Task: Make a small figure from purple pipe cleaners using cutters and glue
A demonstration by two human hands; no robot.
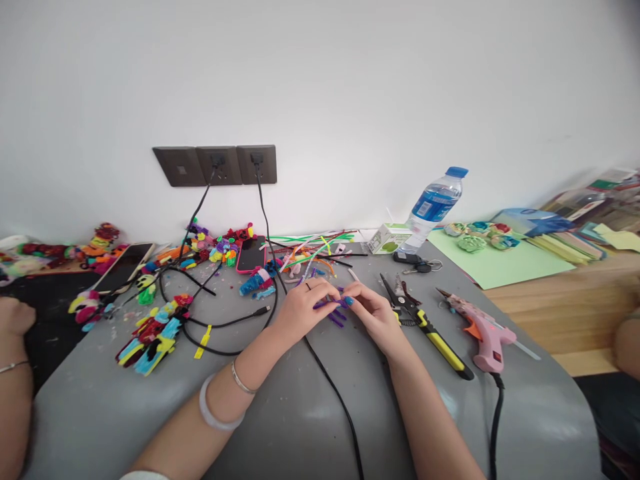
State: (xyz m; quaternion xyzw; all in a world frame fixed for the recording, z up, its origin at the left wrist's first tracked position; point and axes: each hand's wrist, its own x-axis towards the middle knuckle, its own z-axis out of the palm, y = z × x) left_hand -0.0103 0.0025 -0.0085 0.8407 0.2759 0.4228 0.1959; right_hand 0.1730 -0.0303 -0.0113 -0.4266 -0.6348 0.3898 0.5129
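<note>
Near the middle of the grey table, both my hands meet over a small purple pipe-cleaner piece (337,320). My left hand (311,303) pinches its left side between thumb and fingers. My right hand (373,313) pinches the right side, where a bit of blue shows at the fingertips. Purple strands hang below and stick up between the hands; the fingers hide much of the piece. Just beyond lie loose coloured pipe cleaners (320,245). Yellow-and-black pliers-like cutters (440,343) lie to the right of my right hand.
A pink glue gun (487,333) with a cord rests at the right. Behind stand a tilted water bottle (433,203), a small box (390,238) and keys (424,266). Black cables (327,377) cross the table. Pipe-cleaner figures (153,337) lie left. Other people's arms (14,387) show at both edges.
</note>
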